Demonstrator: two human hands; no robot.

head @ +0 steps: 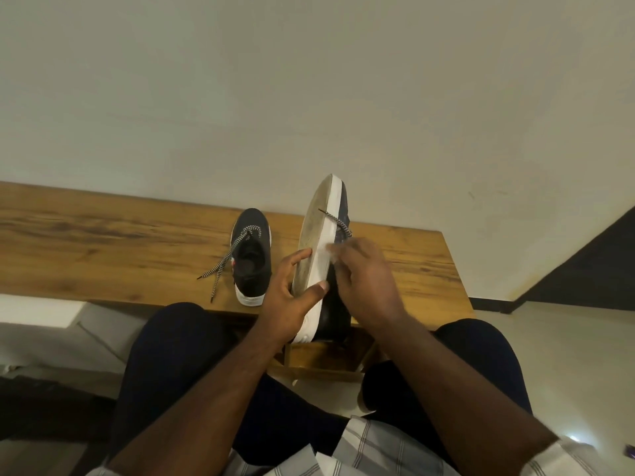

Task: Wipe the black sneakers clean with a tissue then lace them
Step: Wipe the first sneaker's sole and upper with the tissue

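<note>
Wiping stage: your left hand point(292, 300) clamped the light, stiff black canvas sneaker with white rubber sole point(314, 249) sole-leftward above the wooden table point(103, 242), while your right hand point(364, 280) fingers pinched a soft white tissue point(324, 261) against its sidewall.

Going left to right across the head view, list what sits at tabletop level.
Loose black-and-white lace ends → black sneaker standing on the wooden table → left hand → held sneaker, tilted sole-left → right hand with tissue → bare table edge.
</note>
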